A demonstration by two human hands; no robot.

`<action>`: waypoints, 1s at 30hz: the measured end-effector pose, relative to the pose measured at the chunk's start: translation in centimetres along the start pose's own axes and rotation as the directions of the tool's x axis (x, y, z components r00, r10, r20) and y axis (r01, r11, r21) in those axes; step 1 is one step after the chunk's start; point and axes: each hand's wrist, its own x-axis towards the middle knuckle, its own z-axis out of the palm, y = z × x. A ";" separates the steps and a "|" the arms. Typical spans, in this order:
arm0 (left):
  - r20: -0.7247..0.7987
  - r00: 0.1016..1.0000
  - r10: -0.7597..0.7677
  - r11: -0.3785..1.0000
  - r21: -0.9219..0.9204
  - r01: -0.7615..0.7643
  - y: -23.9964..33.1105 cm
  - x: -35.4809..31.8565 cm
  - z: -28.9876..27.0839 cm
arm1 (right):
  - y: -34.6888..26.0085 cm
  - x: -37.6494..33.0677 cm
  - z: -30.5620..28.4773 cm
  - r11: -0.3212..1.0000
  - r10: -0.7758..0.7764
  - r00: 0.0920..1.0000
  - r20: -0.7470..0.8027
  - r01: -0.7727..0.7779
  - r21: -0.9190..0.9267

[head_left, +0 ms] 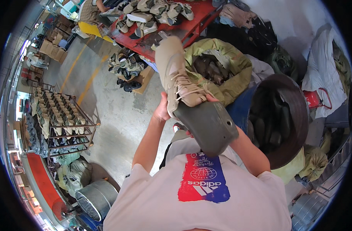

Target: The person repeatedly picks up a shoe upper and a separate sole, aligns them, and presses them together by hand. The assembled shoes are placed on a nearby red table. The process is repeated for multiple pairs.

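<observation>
In front of my chest I hold a beige lace-up sneaker [171, 63], tilted, one end pointing up and away from me. A dark grey-green shoe last [207, 125] with a round hole in it sticks out of the shoe's near end. My left hand [162, 109] is closed around the shoe's left side. My right hand [211, 97] grips at the right, where the last meets the shoe; most of it is hidden behind the last. Just beyond my right forearm stands a blue barrel [239, 107] holding several dark lasts [276, 115].
A yellow-green sack [237, 61] with dark pieces inside stands beyond the barrel. Ahead is a red table [145, 48] with sneakers [147, 27]; more shoes lie by a cardboard box [145, 79]. A shoe rack [70, 131], metal drum [95, 198] and another person [89, 13] are at left.
</observation>
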 end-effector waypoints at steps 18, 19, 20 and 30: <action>-0.417 0.873 0.251 0.949 -0.072 -0.307 8.6 -7.3 -8.1 | 3.4 19.9 4.6 0.487 -0.834 0.544 -0.094 0.644 -0.590; -0.429 0.864 0.263 0.952 -0.031 -0.305 9.6 -6.8 -8.7 | 2.5 20.9 4.5 0.497 -0.828 0.550 -0.106 0.634 -0.593; -0.440 0.854 0.276 0.953 0.008 -0.303 10.7 -6.2 -9.1 | 1.6 22.1 4.4 0.507 -0.822 0.557 -0.119 0.621 -0.597; -0.559 0.784 0.270 0.963 0.161 -0.216 18.9 3.8 -18.0 | -9.4 32.6 3.5 0.558 -0.772 0.593 -0.230 0.459 -0.691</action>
